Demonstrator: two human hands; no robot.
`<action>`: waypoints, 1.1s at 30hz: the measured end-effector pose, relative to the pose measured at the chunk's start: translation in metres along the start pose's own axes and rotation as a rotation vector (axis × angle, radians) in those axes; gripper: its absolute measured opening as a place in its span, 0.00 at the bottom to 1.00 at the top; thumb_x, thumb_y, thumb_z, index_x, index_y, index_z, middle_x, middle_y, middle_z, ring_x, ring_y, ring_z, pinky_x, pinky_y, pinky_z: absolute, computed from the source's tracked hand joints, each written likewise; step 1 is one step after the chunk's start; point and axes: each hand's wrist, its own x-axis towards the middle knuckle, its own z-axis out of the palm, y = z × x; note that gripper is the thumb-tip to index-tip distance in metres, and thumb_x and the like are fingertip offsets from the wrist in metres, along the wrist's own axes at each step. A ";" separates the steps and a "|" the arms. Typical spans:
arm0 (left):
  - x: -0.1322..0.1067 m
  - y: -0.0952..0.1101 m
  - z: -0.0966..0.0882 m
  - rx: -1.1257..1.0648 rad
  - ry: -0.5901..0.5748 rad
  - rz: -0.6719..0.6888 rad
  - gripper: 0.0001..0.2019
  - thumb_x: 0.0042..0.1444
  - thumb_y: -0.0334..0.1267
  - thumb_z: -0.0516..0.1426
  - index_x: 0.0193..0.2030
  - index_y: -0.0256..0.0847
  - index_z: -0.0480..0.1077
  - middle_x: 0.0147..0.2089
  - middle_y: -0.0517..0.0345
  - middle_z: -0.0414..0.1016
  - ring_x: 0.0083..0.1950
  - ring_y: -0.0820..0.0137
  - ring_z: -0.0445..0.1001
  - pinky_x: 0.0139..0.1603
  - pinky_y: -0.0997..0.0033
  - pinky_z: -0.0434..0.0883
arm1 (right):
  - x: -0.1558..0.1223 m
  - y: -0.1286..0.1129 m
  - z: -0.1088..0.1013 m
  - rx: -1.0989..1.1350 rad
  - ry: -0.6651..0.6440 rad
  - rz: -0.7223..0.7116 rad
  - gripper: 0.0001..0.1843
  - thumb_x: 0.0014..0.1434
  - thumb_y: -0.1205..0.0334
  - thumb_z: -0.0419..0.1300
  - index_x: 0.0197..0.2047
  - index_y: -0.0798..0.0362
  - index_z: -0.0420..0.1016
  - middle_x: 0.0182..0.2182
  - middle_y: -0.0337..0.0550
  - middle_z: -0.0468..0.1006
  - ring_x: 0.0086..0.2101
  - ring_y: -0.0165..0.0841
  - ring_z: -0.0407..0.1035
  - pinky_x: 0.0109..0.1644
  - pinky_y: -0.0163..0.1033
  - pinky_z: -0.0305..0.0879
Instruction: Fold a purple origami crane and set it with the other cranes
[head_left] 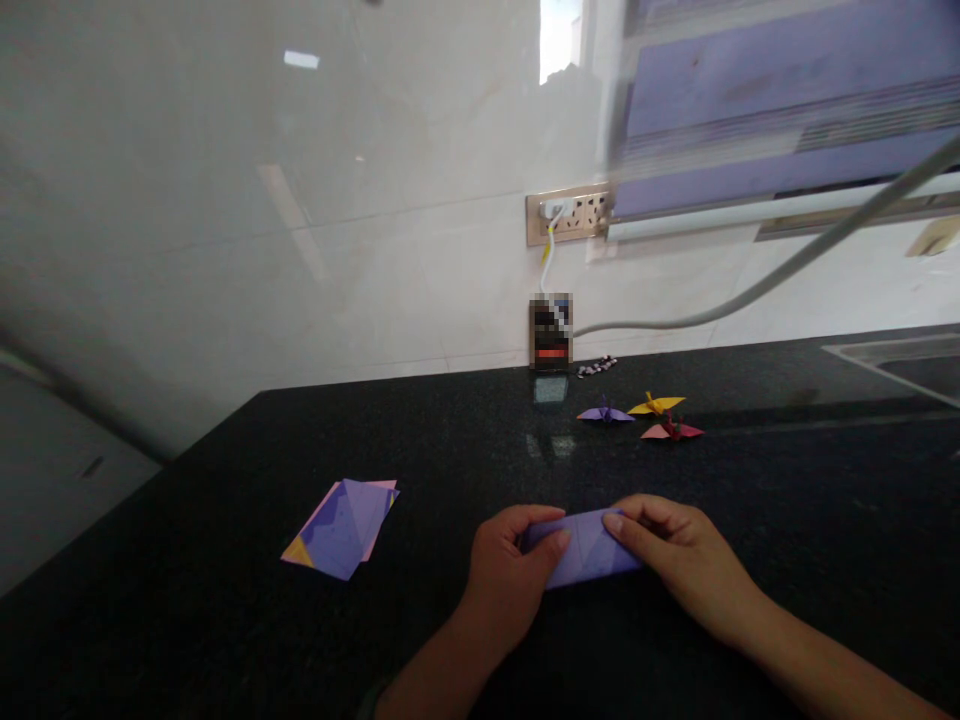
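Note:
Between my two hands is a sheet of purple origami paper (586,550), folded into a band with crease lines on it. My left hand (511,560) grips its left end, thumb on the near face and index finger along the top edge. At the right end my right hand (675,550) pinches the paper, thumb in front and fingers behind. Off to the left lies a small stack of purple and pink paper sheets (341,530) with a yellow corner. Three folded paper cranes stand farther back: a purple crane (605,413), a yellow crane (656,404) and a red crane (673,430).
A phone (551,335), its screen pixelated, leans against the tiled wall, with a white cable running up to the wall socket (566,214). Beside it lies a beaded strap (597,367). A grey hose (750,290) crosses at right. The dark countertop (420,430) ends at the left.

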 end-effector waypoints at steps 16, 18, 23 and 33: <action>0.000 0.002 -0.001 0.131 -0.045 0.134 0.07 0.48 0.36 0.54 0.31 0.40 0.73 0.29 0.57 0.73 0.32 0.70 0.70 0.33 0.72 0.65 | -0.004 -0.005 0.006 -0.087 -0.025 -0.050 0.10 0.52 0.56 0.55 0.28 0.54 0.71 0.22 0.36 0.68 0.24 0.28 0.62 0.29 0.33 0.59; -0.001 0.003 -0.001 0.168 -0.084 0.145 0.08 0.48 0.36 0.54 0.30 0.40 0.74 0.28 0.58 0.73 0.31 0.70 0.69 0.32 0.73 0.64 | -0.004 -0.005 0.006 -0.087 -0.030 -0.052 0.10 0.52 0.57 0.55 0.28 0.53 0.71 0.21 0.36 0.68 0.24 0.28 0.61 0.28 0.33 0.58; -0.001 0.003 0.000 0.190 -0.091 0.114 0.08 0.48 0.37 0.53 0.26 0.39 0.73 0.27 0.57 0.72 0.30 0.70 0.69 0.31 0.73 0.63 | -0.006 -0.005 0.006 -0.045 -0.037 -0.028 0.09 0.52 0.57 0.54 0.28 0.53 0.70 0.21 0.36 0.68 0.23 0.28 0.62 0.27 0.33 0.58; 0.001 0.000 0.001 0.122 -0.109 0.010 0.09 0.47 0.38 0.53 0.27 0.37 0.72 0.26 0.56 0.72 0.30 0.70 0.68 0.30 0.73 0.63 | -0.004 -0.004 0.005 -0.026 -0.049 -0.037 0.11 0.53 0.56 0.54 0.28 0.54 0.70 0.22 0.37 0.70 0.24 0.29 0.64 0.29 0.33 0.60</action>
